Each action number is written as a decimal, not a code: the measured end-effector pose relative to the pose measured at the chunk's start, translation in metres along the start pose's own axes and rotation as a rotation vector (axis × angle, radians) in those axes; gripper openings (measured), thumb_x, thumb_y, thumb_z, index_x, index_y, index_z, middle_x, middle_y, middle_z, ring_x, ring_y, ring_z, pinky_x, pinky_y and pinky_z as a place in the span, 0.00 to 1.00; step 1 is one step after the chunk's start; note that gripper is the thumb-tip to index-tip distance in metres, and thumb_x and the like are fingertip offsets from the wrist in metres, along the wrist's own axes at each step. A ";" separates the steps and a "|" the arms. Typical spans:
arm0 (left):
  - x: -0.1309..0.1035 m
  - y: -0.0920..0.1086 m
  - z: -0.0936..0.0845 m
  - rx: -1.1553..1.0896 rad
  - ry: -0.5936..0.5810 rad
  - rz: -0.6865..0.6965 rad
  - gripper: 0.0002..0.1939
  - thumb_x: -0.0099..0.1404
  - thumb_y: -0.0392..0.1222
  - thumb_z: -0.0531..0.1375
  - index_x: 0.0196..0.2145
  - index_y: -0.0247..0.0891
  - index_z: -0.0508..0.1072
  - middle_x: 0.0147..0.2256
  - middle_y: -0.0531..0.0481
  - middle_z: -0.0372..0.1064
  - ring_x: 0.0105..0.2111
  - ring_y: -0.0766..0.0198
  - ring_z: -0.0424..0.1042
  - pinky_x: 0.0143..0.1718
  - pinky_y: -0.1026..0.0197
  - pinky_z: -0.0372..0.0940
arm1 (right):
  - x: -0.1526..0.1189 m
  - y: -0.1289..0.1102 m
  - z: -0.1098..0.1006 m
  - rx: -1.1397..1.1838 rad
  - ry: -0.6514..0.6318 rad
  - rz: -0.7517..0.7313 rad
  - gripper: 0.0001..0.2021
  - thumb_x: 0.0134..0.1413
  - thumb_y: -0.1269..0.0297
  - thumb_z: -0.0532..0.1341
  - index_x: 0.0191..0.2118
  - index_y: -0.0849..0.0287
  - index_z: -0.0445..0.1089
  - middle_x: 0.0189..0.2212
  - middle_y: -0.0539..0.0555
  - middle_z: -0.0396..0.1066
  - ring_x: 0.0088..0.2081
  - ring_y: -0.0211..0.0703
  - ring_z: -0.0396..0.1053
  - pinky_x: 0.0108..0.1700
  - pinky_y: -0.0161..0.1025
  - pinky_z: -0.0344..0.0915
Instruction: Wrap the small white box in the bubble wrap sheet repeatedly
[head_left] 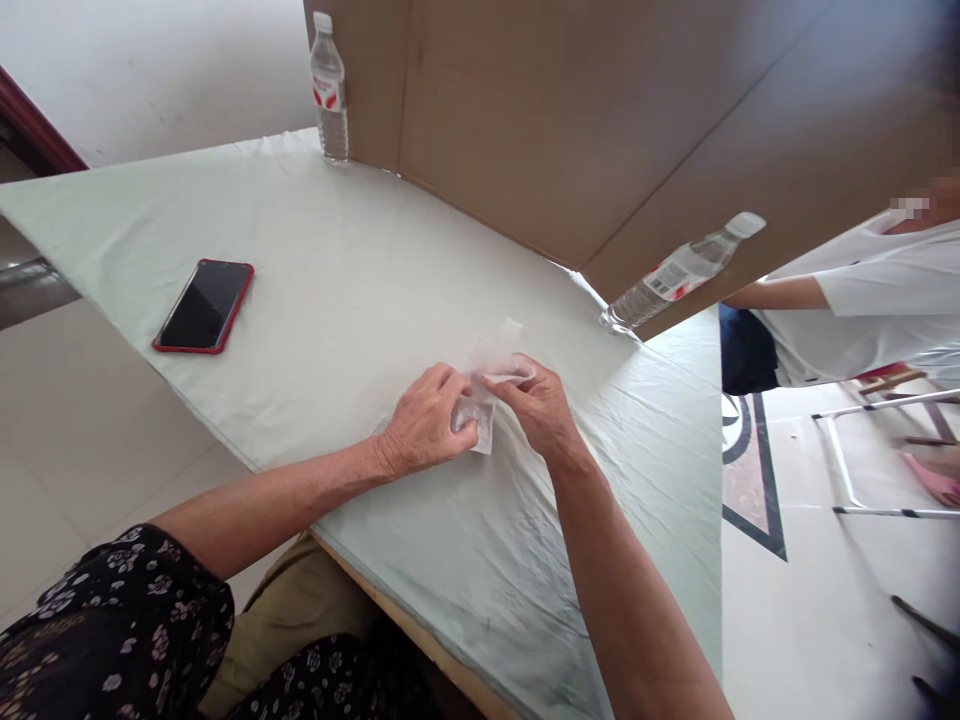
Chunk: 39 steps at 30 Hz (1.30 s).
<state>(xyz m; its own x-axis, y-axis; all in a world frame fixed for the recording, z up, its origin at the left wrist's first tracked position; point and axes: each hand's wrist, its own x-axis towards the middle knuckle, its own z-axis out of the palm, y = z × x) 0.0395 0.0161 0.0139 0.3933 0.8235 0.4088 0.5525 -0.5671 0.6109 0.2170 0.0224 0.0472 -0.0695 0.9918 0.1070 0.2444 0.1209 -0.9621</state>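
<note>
My left hand is closed on a small clear plastic piece, maybe a little bag, which pokes out below its fingers. Close beside it, my right hand pinches a thin, whitish see-through sheet between thumb and fingers. The sheet is blurred at its far edge, so I cannot tell whether it joins the clear piece. Both hands are just above the cloth near the table's front edge, their fingertips almost meeting.
A pale green cloth covers the table. A phone in a red case lies at left. Tall cardboard panels stand behind, with a water bottle at left and another bottle at right. A person in white sits beyond.
</note>
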 end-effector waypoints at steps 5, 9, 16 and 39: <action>-0.001 -0.004 0.002 -0.029 0.078 -0.100 0.20 0.55 0.44 0.63 0.45 0.36 0.66 0.44 0.41 0.67 0.44 0.53 0.69 0.48 0.49 0.68 | -0.030 -0.003 0.004 -0.234 0.011 -0.110 0.04 0.54 0.62 0.62 0.32 0.54 0.72 0.34 0.51 0.76 0.38 0.45 0.72 0.44 0.43 0.67; -0.001 -0.008 0.004 -0.123 0.048 0.025 0.28 0.55 0.41 0.64 0.53 0.36 0.64 0.56 0.35 0.62 0.57 0.47 0.63 0.56 0.46 0.63 | -0.050 0.004 0.008 -0.369 0.016 -0.249 0.07 0.55 0.69 0.60 0.37 0.51 0.74 0.43 0.53 0.78 0.50 0.49 0.73 0.55 0.49 0.65; 0.011 -0.017 -0.016 -0.267 -0.294 0.145 0.14 0.50 0.32 0.60 0.37 0.39 0.68 0.44 0.45 0.72 0.48 0.53 0.71 0.52 0.49 0.66 | -0.072 0.024 0.010 -0.571 0.020 -0.494 0.16 0.56 0.65 0.65 0.50 0.52 0.70 0.52 0.59 0.75 0.58 0.53 0.70 0.58 0.53 0.65; 0.022 -0.024 -0.034 -0.619 -0.597 -0.220 0.23 0.58 0.52 0.65 0.47 0.36 0.73 0.41 0.47 0.73 0.39 0.60 0.71 0.38 0.62 0.63 | -0.035 0.019 0.018 0.015 0.063 0.197 0.17 0.56 0.48 0.61 0.31 0.57 0.72 0.23 0.48 0.65 0.25 0.37 0.60 0.27 0.35 0.58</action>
<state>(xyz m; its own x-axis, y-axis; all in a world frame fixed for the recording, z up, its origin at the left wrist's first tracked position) 0.0101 0.0484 0.0319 0.7384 0.6700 -0.0768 0.2318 -0.1452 0.9619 0.2072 -0.0111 0.0206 0.0392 0.9969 -0.0682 0.2330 -0.0755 -0.9695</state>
